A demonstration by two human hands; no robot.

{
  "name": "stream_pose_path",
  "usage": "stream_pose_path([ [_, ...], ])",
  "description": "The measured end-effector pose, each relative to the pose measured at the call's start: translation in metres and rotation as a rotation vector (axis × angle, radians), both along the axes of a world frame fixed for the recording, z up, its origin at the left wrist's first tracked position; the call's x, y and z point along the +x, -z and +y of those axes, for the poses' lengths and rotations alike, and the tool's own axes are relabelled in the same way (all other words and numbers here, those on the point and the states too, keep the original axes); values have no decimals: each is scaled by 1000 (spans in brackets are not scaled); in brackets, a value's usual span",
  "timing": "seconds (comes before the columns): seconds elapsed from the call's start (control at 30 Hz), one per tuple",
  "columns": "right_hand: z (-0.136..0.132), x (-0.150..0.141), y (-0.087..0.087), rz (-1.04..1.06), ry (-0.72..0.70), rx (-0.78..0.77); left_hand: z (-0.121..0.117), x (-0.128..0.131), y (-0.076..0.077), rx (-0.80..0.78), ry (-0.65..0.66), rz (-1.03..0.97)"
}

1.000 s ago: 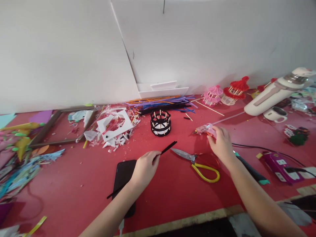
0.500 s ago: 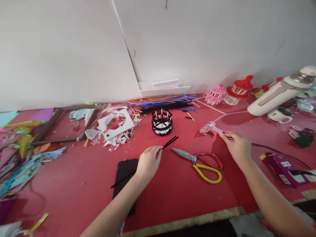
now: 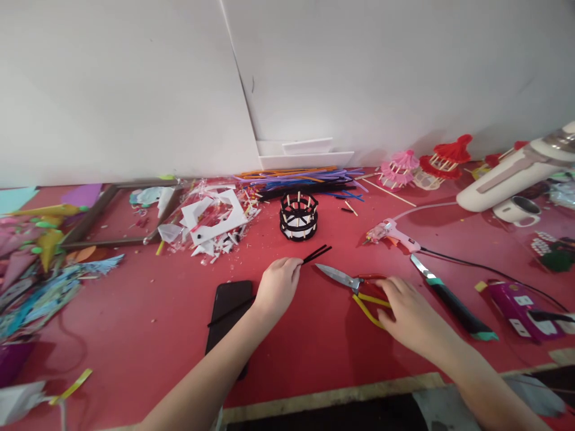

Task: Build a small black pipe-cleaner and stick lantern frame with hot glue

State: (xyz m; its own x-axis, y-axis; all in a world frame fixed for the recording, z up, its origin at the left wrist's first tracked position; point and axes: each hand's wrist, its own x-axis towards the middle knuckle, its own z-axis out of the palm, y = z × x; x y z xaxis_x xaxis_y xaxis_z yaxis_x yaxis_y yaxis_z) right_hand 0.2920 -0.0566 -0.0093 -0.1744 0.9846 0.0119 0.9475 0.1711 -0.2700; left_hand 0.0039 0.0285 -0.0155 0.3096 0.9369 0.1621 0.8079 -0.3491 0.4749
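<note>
My left hand (image 3: 279, 286) is closed on black pipe cleaners (image 3: 317, 254); their ends stick out past the fingertips, and a tail runs back over the phone (image 3: 229, 311). Scissors (image 3: 344, 277) with one red and one yellow handle lie on the table, blades pointing left. My right hand (image 3: 406, 311) is curled over those handles, fingers on the red loop and thumb at the yellow one. Beyond my left hand stands a round black frame (image 3: 299, 227) of fuzzy rings joined by pale short sticks.
A pink glue gun (image 3: 399, 235) and a green-black utility knife (image 3: 456, 305) lie to the right, near a purple power strip (image 3: 512, 302). Pipe cleaners (image 3: 296, 179) are heaped at the back. White scraps (image 3: 215, 218) lie left; a bottle (image 3: 507, 173) and mug (image 3: 516, 211) stand right.
My right hand has moved left and nearer from beside the glue gun to the scissors' handles. The utility knife now shows in full. My left hand keeps the pipe cleaners.
</note>
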Motion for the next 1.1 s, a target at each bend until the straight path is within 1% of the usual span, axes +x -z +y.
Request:
stream_pose_path([
  [0.03, -3, -1, 1, -29, 20, -82, 0, 1, 0, 2, 8, -2],
  [0.1, -5, 0, 1, -60, 63, -191, -1, 5, 0, 5, 26, -6],
  [0.2, -4, 7, -4, -79, 101, -254, -1, 12, 0, 12, 51, -1],
  [0.27, -5, 11, -12, -47, 129, -339, 0, 16, 0, 21, 66, 10],
  [0.33, -10, 14, -20, 102, 159, -511, -1, 20, 1, 28, 87, 18],
  [0.37, -12, 14, -23, 224, 192, -637, -1, 22, 1, 32, 97, 21],
  [0.43, -18, 14, -26, 495, 293, -909, -3, 24, 1, 39, 112, 24],
  [0.5, -24, 10, -25, 740, 421, -1121, -5, 25, 2, 47, 123, 29],
  [0.57, -28, 5, -19, 922, 509, -1260, -7, 24, 1, 56, 132, 35],
  [0.6, -30, 2, -15, 983, 523, -1315, -8, 22, 1, 60, 136, 40],
  [0.67, -31, -6, -7, 1036, 516, -1415, -11, 18, 0, 67, 132, 53],
  [0.73, -30, -13, -2, 1043, 496, -1460, -13, 12, -2, 71, 114, 70],
  [0.8, -28, -21, -2, 1066, 490, -1435, -16, 6, -4, 68, 93, 89],
  [0.9, -23, -31, -9, 1088, 471, -1376, -18, 1, -5, 55, 78, 111],
  [1.0, -18, -40, -17, 1043, 462, -1354, -17, 0, -4, 44, 76, 120],
  [1.1, -15, -45, -19, 999, 449, -1317, -14, 1, -2, 35, 84, 124],
])
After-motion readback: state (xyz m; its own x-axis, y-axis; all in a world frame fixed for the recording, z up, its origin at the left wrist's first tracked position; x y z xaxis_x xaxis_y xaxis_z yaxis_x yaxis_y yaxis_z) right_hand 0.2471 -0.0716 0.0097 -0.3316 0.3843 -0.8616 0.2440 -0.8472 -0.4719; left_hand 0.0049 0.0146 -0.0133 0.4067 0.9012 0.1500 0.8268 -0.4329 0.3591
